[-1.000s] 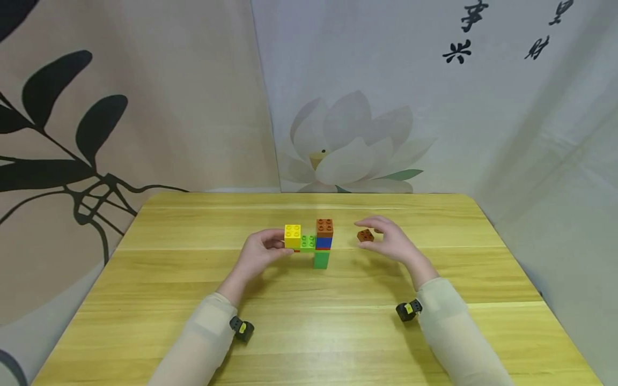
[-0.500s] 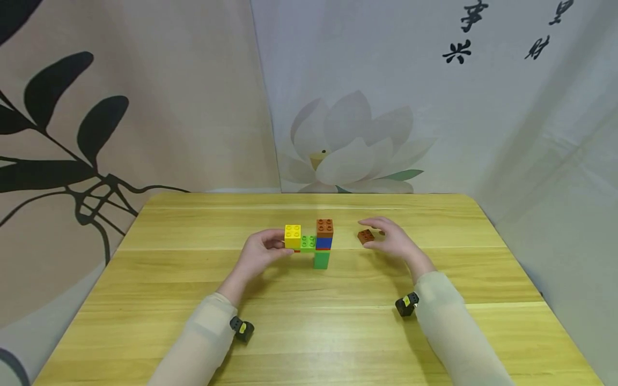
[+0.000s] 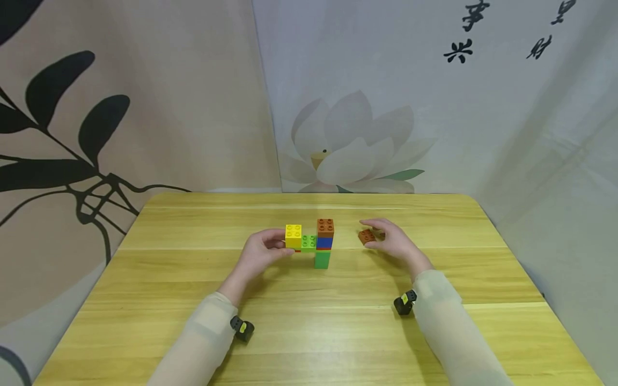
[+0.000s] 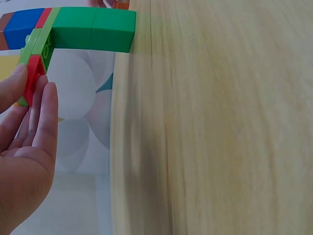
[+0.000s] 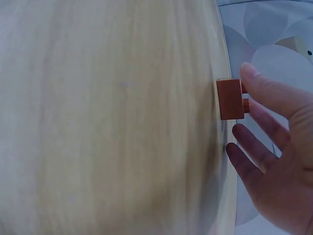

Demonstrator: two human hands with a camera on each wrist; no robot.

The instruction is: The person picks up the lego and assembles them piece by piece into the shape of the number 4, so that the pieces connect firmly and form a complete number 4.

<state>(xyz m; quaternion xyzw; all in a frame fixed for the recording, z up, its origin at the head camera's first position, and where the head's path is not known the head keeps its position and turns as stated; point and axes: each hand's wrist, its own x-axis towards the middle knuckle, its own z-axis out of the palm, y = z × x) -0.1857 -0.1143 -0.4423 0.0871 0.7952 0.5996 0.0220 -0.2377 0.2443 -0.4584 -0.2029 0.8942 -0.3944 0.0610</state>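
An assembly of toy building bricks stands mid-table. Its column has a brown brick [image 3: 325,227] on top, a blue brick [image 3: 324,243] below and green bricks [image 3: 322,260] at the foot. A light green brick [image 3: 308,243] juts left, with a yellow brick [image 3: 293,236] at its end. My left hand [image 3: 258,254] pinches that end; in the left wrist view its thumb and fingers close on a red piece [image 4: 34,73] there. To the right lies a loose brown brick [image 3: 366,237], studs up. My right hand [image 3: 395,242] is spread around it, thumb close over the studs in the right wrist view.
The wooden table [image 3: 309,332] meets a printed cloth backdrop [image 3: 203,107] at its far edge. A small black camera [image 3: 243,329] sits on the left wrist and another camera [image 3: 404,303] on the right wrist.
My right hand has shifted slightly to the right beside the loose brown brick. My left hand keeps its grip on the brick assembly, which stands as before.
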